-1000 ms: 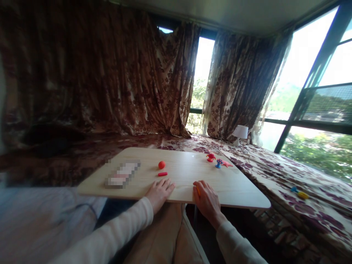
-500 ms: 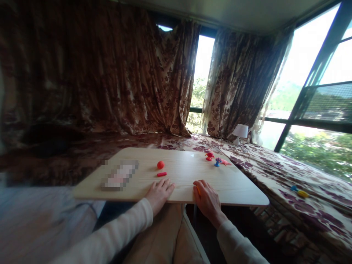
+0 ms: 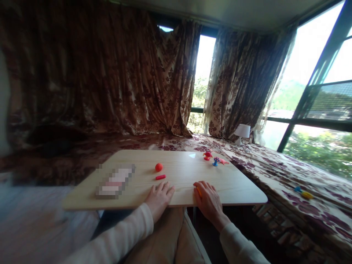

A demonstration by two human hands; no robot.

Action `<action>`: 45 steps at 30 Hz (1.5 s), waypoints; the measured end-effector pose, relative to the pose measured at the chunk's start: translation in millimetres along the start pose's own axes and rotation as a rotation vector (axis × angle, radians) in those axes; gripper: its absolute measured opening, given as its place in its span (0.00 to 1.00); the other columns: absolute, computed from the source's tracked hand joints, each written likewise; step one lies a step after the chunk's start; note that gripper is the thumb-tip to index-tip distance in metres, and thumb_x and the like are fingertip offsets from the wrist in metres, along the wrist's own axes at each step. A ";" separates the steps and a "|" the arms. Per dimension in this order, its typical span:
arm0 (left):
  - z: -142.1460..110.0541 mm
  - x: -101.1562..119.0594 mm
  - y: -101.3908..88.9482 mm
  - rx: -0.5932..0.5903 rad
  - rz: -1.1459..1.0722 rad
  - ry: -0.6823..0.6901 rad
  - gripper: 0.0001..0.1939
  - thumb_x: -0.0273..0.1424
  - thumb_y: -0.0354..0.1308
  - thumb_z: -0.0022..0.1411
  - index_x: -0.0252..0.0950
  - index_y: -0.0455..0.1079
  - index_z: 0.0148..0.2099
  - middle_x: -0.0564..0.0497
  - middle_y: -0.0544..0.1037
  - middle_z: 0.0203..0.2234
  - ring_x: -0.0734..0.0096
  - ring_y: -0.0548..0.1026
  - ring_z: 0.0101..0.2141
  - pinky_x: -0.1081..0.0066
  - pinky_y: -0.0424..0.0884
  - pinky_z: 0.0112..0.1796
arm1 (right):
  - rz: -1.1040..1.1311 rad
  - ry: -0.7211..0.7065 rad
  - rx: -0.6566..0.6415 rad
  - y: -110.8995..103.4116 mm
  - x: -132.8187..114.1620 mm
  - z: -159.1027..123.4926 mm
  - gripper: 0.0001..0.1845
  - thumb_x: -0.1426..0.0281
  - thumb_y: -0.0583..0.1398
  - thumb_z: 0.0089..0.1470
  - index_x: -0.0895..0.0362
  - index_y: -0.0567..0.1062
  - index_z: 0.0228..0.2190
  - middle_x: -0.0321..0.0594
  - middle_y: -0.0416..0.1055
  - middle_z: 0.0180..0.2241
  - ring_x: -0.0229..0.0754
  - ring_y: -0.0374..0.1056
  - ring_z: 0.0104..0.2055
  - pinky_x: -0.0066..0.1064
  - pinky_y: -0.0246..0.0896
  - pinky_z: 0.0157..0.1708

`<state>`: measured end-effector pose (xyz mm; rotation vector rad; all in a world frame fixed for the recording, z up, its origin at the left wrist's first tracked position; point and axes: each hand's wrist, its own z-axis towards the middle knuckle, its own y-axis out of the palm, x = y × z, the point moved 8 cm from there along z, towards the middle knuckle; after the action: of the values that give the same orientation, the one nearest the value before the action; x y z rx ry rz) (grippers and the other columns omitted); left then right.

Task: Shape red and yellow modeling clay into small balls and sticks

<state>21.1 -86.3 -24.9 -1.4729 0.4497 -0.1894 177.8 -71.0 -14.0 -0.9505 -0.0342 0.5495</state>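
My left hand [image 3: 160, 199] lies flat near the front edge of the pale wooden table [image 3: 181, 172], fingers spread and nothing in them. Just beyond its fingertips are a short red stick [image 3: 160, 177] and, farther back, a red-orange ball [image 3: 158, 167]. My right hand [image 3: 208, 198] rests on the front edge to the right, its fingers curled over a small orange stick [image 3: 199, 191]. Most of that piece is hidden under the hand.
Small toys stand at the table's back right: a red one [image 3: 207, 156], a blue one [image 3: 216, 161] and a pink one [image 3: 223, 161]. A pixelated flat object [image 3: 117, 182] lies at left. Beyond are a white lamp [image 3: 242, 132] and a blue-and-yellow toy [image 3: 306, 195] on the patterned cover.
The camera view has shifted slightly, so the table's left side appears lower. Both hands keep their places on the table, the right one still around the orange stick.
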 end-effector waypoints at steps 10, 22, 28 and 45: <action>-2.4 -8.0 8.0 0.089 -0.166 -0.002 0.36 0.29 0.55 0.48 0.40 0.52 0.61 0.43 0.57 0.60 0.54 0.55 0.58 0.54 0.55 0.55 | 0.442 0.323 -0.105 42.3 19.1 61.3 0.15 0.73 0.49 0.49 0.57 0.74 0.32 0.40 0.73 0.36 0.40 0.68 0.40 0.30 0.59 0.42; 9.2 -0.9 16.6 0.229 -0.201 -0.177 0.32 0.28 0.49 0.52 0.39 0.54 0.61 0.43 0.59 0.59 0.57 0.55 0.59 0.53 0.49 0.57 | -0.033 0.064 -0.199 37.7 -7.4 43.7 0.14 0.74 0.52 0.50 0.54 0.76 0.35 0.42 0.71 0.36 0.44 0.64 0.42 0.32 0.54 0.41; 10.7 -4.4 18.3 0.227 -0.186 -0.174 0.34 0.26 0.50 0.50 0.40 0.54 0.61 0.44 0.59 0.59 0.59 0.55 0.59 0.55 0.49 0.57 | -0.054 0.242 -0.256 46.2 17.4 74.3 0.15 0.72 0.50 0.54 0.58 0.77 0.33 0.48 0.71 0.39 0.47 0.64 0.44 0.34 0.55 0.41; 12.4 0.4 16.9 0.168 -0.149 -0.165 0.32 0.27 0.49 0.53 0.36 0.53 0.62 0.41 0.58 0.60 0.57 0.54 0.60 0.55 0.50 0.58 | -0.074 0.137 -0.251 65.2 -7.8 82.8 0.14 0.69 0.52 0.54 0.62 0.75 0.33 0.52 0.72 0.39 0.49 0.64 0.47 0.37 0.55 0.46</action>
<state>24.0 -73.4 -41.1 -1.3443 0.1856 -0.2168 121.2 18.3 -14.2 -1.2252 -0.0155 0.4163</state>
